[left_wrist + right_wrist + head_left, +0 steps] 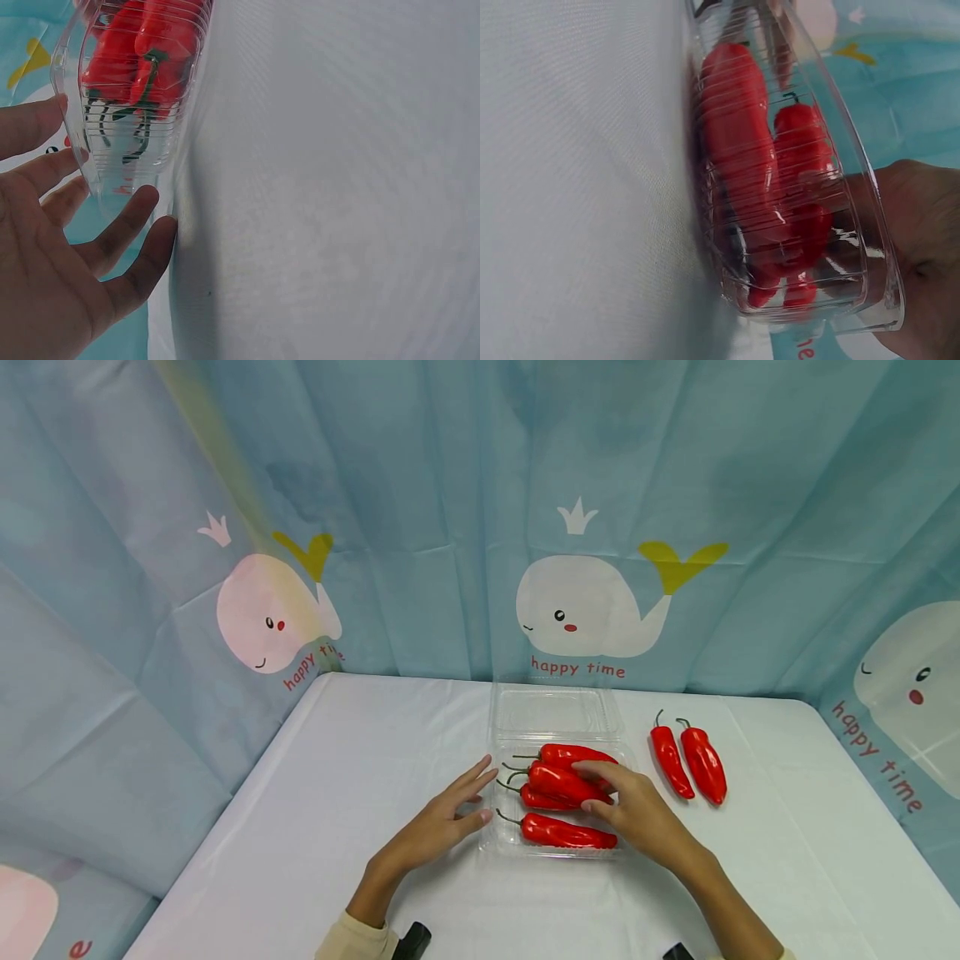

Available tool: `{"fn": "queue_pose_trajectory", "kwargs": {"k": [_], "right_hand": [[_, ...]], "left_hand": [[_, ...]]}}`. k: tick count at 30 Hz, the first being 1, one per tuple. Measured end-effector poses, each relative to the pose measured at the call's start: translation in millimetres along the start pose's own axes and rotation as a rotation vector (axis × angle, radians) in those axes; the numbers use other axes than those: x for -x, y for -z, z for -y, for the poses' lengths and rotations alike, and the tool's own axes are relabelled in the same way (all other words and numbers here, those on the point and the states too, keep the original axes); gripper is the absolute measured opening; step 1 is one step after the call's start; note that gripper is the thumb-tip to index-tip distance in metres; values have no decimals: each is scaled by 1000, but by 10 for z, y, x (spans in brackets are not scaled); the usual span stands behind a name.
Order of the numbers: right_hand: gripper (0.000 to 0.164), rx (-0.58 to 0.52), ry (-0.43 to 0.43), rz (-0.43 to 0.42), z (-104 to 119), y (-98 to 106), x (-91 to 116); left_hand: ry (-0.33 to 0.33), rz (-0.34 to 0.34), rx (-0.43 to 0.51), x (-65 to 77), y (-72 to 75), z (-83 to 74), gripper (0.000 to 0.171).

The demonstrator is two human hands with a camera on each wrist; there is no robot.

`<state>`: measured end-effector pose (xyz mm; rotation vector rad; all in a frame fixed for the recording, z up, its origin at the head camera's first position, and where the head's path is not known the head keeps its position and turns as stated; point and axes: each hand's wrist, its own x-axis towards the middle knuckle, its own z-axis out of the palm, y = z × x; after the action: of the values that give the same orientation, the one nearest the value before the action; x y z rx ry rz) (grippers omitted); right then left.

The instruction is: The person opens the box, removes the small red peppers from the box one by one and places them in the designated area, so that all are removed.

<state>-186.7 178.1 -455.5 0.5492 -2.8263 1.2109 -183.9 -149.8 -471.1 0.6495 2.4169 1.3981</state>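
A clear plastic box lies with its lid folded back. Several red chili peppers with green stems lie in it, stems to the left. My right hand reaches over the box's right side and grips the tip end of a red pepper atop another one. Through the ribbed wall, the right wrist view shows that hand at the peppers. My left hand is at the box's left edge, fingers spread and fairly straight. In the left wrist view, its fingertips touch the clear wall.
Two more red peppers lie on the white tablecloth, right of the box. A blue curtain with whale prints hangs behind and beside the table.
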Motion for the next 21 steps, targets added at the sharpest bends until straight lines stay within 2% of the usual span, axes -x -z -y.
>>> {"fn": "queue_pose_trajectory", "kwargs": {"k": [21], "right_hand": [[65, -46, 8, 13, 9, 48, 12]], "left_hand": [[-19, 5, -3, 1, -3, -3, 62]]}}
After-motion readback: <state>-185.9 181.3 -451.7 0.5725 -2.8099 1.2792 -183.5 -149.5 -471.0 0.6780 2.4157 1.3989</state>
